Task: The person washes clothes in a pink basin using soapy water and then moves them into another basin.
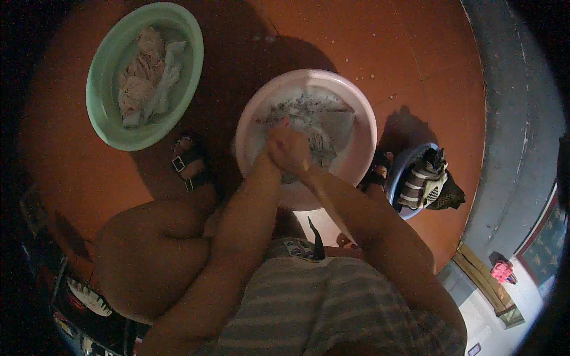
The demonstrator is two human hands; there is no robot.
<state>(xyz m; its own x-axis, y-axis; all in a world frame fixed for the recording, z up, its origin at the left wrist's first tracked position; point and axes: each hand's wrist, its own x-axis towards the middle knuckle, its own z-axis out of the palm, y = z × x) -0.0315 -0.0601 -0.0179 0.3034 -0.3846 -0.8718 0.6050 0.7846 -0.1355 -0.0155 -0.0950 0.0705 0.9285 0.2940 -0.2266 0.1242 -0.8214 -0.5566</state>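
Note:
A round pink plastic basin [366, 151] stands on the floor between my feet, with cloudy water and a wet, dark-patterned cloth [320, 144] in it. Both hands are together over the left part of this basin. My left hand [272, 144] comes in from the left and lies against my right hand [291, 153], which is bent over it. Their fingers are partly hidden, so I cannot tell whether cloth is held between them. Dark bits or pattern show in the water just beyond the hands.
At the upper left a green basin [95, 107] holds wet pale cloths [142, 84]. By my right foot stands a blue basin [394, 178] heaped with striped and dark clothes [416, 187]. A grey wall [507, 111] borders the reddish floor on the right. Black buckled sandals are on my feet.

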